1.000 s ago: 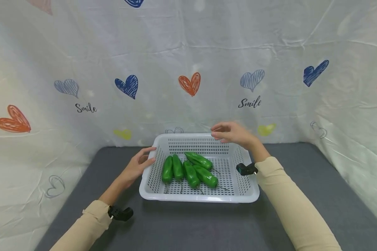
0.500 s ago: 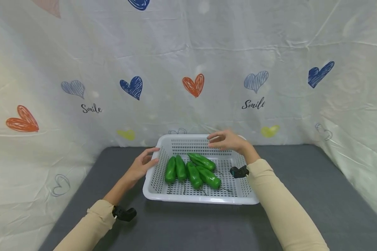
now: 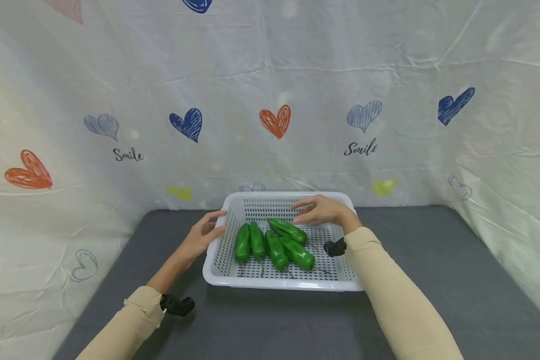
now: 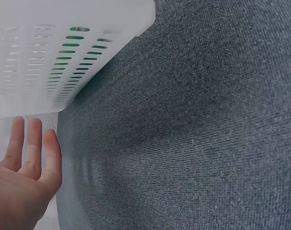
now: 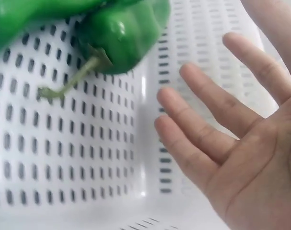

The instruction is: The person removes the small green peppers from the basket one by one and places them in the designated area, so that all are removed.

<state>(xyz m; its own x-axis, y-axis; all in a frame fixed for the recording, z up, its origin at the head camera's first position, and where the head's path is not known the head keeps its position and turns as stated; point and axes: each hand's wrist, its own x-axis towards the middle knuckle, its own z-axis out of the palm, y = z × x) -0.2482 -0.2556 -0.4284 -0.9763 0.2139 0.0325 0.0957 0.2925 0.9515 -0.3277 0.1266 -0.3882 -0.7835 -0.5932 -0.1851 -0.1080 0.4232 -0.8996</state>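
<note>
In the head view a white slotted plastic basket (image 3: 288,285) stands on the dark table and holds several green peppers (image 3: 276,250), their thin stems toward the front. My left hand (image 3: 199,237) is at the basket's left rim, fingertips right at the edge; the left wrist view shows its fingers (image 4: 34,148) extended beside the basket wall. Over the back right of the basket, my right hand (image 3: 324,210) reaches in with spread, empty fingers. Close to those fingers in the right wrist view is the rearmost pepper (image 5: 123,38), stem toward the camera.
The dark grey cloth-covered table (image 3: 288,325) extends in front of the basket and to both sides. Right behind it hangs a pale curtain (image 3: 234,165) printed with hearts and words. Each wrist wears a small black camera (image 3: 177,305).
My right hand has come down from above the back rim into the basket, moving slightly left toward the rear pepper. The left hand keeps its place at the left rim.
</note>
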